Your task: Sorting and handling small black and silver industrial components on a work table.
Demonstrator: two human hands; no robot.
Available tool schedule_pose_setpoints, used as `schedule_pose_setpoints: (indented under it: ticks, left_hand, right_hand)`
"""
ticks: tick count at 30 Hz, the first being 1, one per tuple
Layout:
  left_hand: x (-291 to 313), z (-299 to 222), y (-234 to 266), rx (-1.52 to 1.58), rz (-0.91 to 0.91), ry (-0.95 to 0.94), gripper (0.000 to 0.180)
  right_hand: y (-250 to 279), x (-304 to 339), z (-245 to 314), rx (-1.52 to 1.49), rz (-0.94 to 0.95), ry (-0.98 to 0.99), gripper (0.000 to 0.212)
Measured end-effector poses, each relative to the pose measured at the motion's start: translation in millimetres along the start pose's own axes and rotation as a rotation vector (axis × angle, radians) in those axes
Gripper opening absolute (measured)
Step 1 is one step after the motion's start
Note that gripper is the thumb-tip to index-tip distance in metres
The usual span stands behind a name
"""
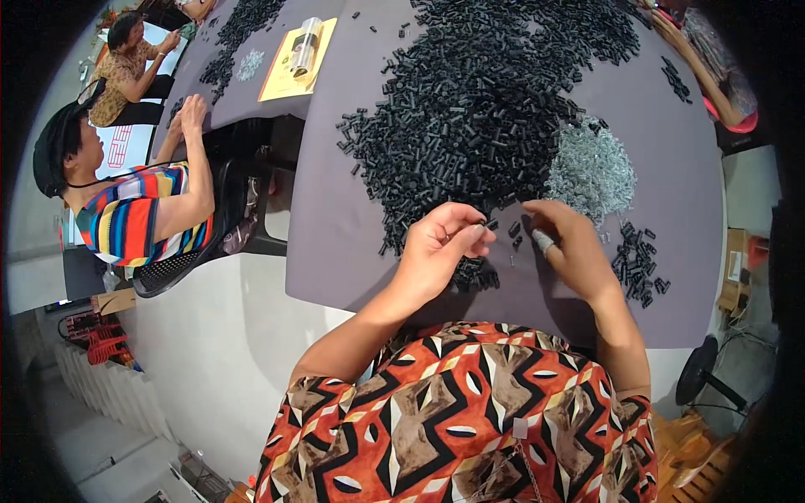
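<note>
A big heap of small black plastic pieces [495, 92] covers the far part of the grey table [335, 218]. A mound of small silver metal parts [591, 172] lies to its right. My left hand [440, 247] has thumb and fingers pinched together at the heap's near edge; what it pinches is too small to tell. My right hand [566, 243] curls beside it, fingers closed near a few loose black pieces [513, 230]. A small pile of black pieces [637, 264] lies right of my right hand.
A person in a striped top [138, 205] sits at the neighbouring grey table on the left, where a yellow sheet with a metal tool [300, 54] lies. Another person sits farther back. A hand and sleeve [713, 67] rest at the far right.
</note>
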State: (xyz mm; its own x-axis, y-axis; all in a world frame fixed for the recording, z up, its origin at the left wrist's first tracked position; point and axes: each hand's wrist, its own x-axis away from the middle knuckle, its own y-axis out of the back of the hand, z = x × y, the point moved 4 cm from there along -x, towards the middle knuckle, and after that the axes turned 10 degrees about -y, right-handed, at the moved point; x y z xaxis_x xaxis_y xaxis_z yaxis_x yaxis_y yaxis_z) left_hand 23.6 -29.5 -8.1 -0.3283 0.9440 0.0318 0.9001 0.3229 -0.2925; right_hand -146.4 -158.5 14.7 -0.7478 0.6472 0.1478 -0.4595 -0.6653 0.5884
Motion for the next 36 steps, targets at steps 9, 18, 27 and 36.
schedule_pose_setpoints:
  ticks: [9, 18, 27, 36]
  left_hand:
    - [2, 0, -4, -0.014, 0.009, 0.016, 0.013]
    - [8, 6, -17, 0.019, 0.081, 0.097, 0.021]
    - [7, 6, -35, -0.042, 0.184, 0.127, 0.018]
    - [3, 10, -38, 0.022, 0.204, 0.178, 0.017]
  right_hand:
    - [1, 9, 20, 0.153, -0.026, 0.082, 0.032]
    - [-5, 16, 5, 0.044, 0.003, 0.05, 0.029]
    - [-6, 22, -1, -0.68, 0.093, -0.129, 0.023]
    - [-7, 23, -14, -0.746, 0.066, -0.157, 0.013]
